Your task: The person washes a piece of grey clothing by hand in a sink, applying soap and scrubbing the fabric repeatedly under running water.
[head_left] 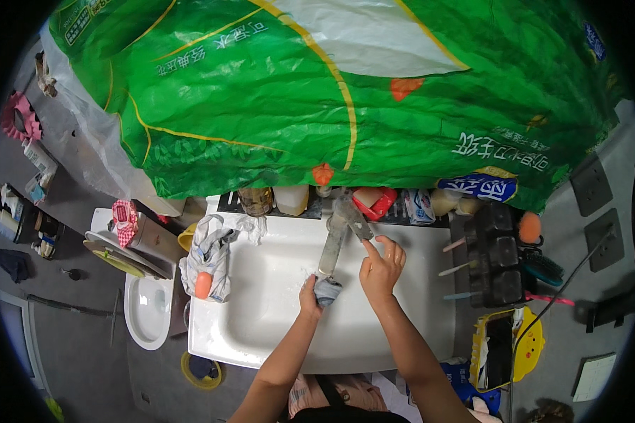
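Observation:
In my left hand [308,299] is a small bunched grey cloth [327,292], gripped at its left side below the spout of the faucet [333,247]. My right hand [381,269] holds nothing; its index finger reaches up to the faucet lever [360,227], while the other fingers are loosely bent and apart. I cannot tell whether the fingertip touches the lever. Both hands are over the white sink basin [261,317]. A crumpled pale striped cloth [210,247] lies on the sink's left rim, with an orange oval bar [203,285] on it.
A large green plastic package [247,106] fills the space above the sink's back edge. Bottles and a red packet [374,203] line the back ledge. To the right stand a black toothbrush holder [497,254] and a yellow basket [533,345]. A toilet [148,310] is at left.

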Action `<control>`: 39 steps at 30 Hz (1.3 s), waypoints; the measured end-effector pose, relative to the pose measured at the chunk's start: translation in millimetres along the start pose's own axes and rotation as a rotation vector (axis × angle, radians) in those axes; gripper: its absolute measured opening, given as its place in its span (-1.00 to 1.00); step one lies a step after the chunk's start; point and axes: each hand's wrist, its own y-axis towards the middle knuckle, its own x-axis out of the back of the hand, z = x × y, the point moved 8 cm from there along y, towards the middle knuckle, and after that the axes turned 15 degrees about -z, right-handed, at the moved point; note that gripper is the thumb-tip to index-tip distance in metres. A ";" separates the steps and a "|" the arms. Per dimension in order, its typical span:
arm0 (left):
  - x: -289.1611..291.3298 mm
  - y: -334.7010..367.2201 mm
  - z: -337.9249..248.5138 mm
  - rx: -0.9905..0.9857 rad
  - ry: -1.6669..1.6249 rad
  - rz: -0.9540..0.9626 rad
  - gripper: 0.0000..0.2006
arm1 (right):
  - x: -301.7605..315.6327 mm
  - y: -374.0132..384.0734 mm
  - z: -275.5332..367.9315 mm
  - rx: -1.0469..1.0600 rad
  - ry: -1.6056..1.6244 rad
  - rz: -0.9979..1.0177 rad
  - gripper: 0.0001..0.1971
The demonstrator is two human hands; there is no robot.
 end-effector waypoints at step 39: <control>-29.1 -113.4 -49.4 -1.265 2.124 0.779 -0.88 | -85.3 -234.9 32.7 -0.414 0.298 1.286 -0.84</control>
